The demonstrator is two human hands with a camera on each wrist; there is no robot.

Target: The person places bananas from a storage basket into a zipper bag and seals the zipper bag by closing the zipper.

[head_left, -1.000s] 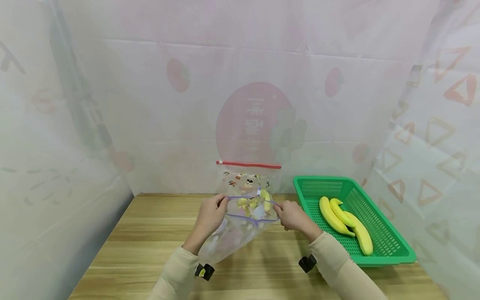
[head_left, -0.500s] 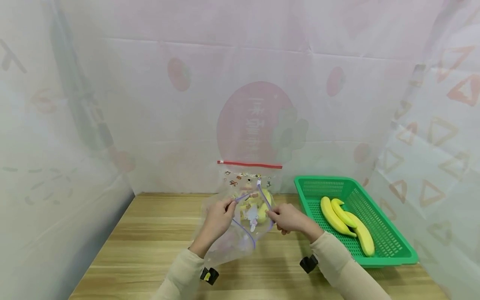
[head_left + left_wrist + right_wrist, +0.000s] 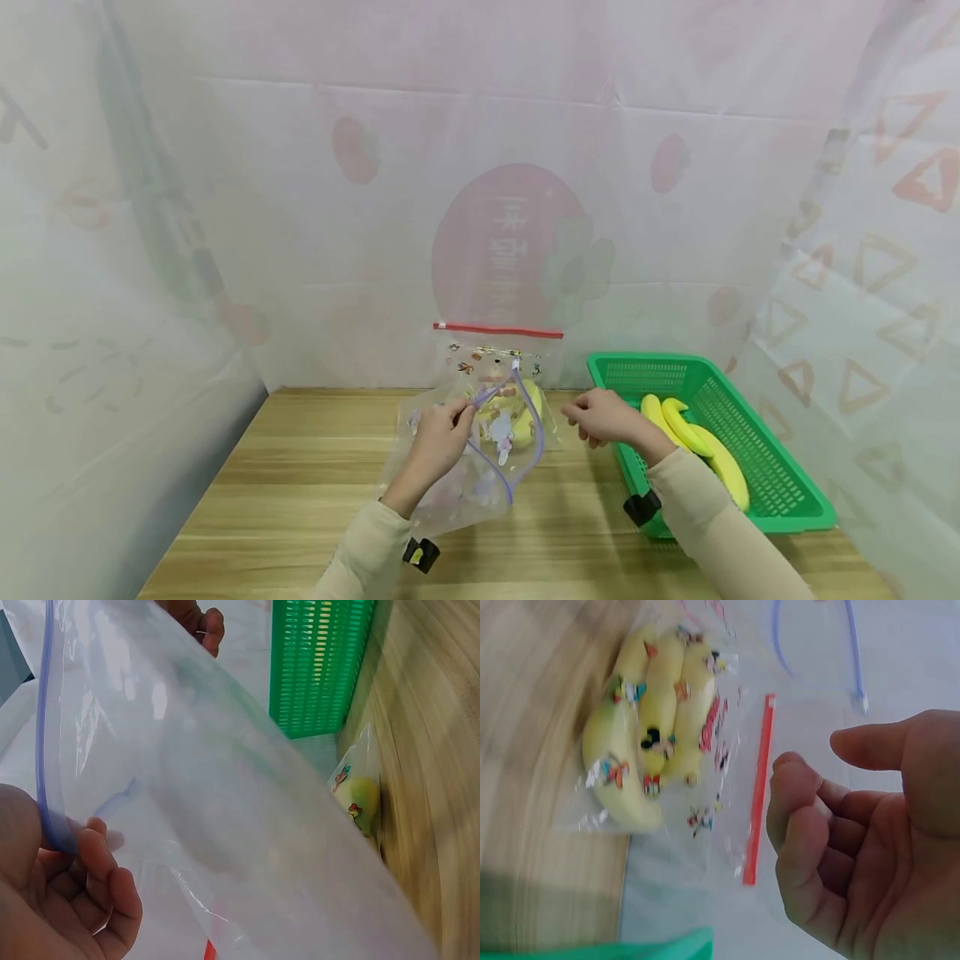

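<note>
My left hand (image 3: 438,442) pinches the edge of a clear zip bag (image 3: 457,510) with a purple seal, its mouth gaping toward the right. In the left wrist view thumb and fingers hold the purple seal (image 3: 45,750). My right hand (image 3: 606,417) is apart from the bag, over the near-left side of the green basket, thumb and index finger parted with nothing between them. Behind stands a second clear bag with a red seal (image 3: 498,331) and cartoon prints. In the right wrist view it contains several bananas (image 3: 622,765).
The green plastic basket (image 3: 795,483) stands on the right of the wooden table (image 3: 285,500). Three bananas (image 3: 723,467) lie in it, partly behind the right forearm. A printed white curtain (image 3: 300,250) surrounds the table's back and sides.
My right hand has let go of the purple-seal bag and moved right, toward the basket. The bag's mouth has turned and opened wider, with my left hand still pinching its edge.
</note>
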